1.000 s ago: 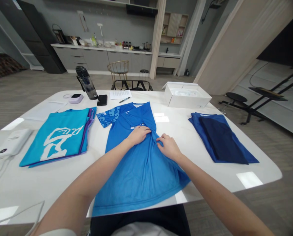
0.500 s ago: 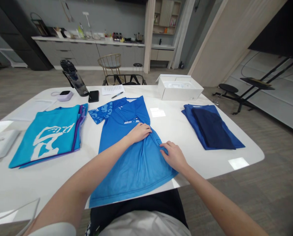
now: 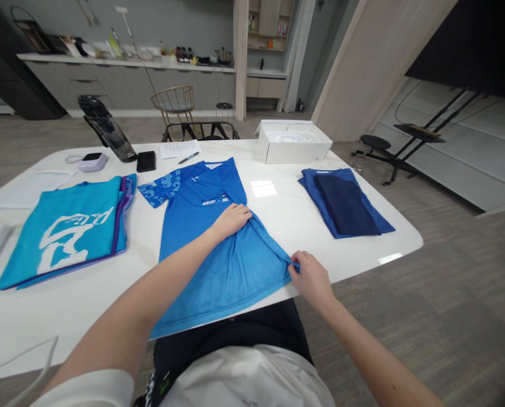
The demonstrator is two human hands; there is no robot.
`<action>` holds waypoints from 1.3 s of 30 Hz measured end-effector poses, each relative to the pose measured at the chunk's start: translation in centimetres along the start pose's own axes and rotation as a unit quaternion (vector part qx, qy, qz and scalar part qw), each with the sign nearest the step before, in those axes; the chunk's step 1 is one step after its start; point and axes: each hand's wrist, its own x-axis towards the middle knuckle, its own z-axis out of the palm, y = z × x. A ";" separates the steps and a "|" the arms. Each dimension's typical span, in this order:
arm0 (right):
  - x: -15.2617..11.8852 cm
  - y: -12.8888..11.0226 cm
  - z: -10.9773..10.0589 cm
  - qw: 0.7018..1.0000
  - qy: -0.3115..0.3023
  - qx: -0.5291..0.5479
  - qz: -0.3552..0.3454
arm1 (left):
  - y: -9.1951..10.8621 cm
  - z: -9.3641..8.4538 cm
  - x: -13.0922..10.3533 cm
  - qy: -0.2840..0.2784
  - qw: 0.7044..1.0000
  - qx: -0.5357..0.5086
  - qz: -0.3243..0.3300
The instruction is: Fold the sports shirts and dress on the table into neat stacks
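Note:
A blue short-sleeved shirt (image 3: pixel 210 265) lies on the white table, darker at the collar and lighter toward the hem, with a wave pattern on its left sleeve. My left hand (image 3: pixel 233 219) is closed on the shirt's right side, just below the armpit. Farther down that side, my right hand (image 3: pixel 312 276) pinches the edge near the hem corner. The cloth between both hands is drawn into a taut fold. The right sleeve appears tucked inward or folded; its exact lie is unclear.
Folded turquoise and purple shirts (image 3: pixel 66 232) lie at left. Dark blue folded clothes (image 3: pixel 345 203) are at right. Behind stand a white box (image 3: pixel 295 150), a tilted-looking bottle (image 3: pixel 108 133), a phone (image 3: pixel 146 161), a pen (image 3: pixel 188 157) and paper. The table's edge (image 3: pixel 252 308) is near my body.
My right hand has slid down the shirt's side toward the hem, stretching the edge outward. My left hand stays at the same place on the cloth. The whole view has shifted slightly.

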 end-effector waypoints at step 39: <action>-5.1 -9.5 2.6 0.917 -0.052 0.110 -0.380 | 3.7 -2.4 -12.3 -0.029 0.991 -0.129 -0.008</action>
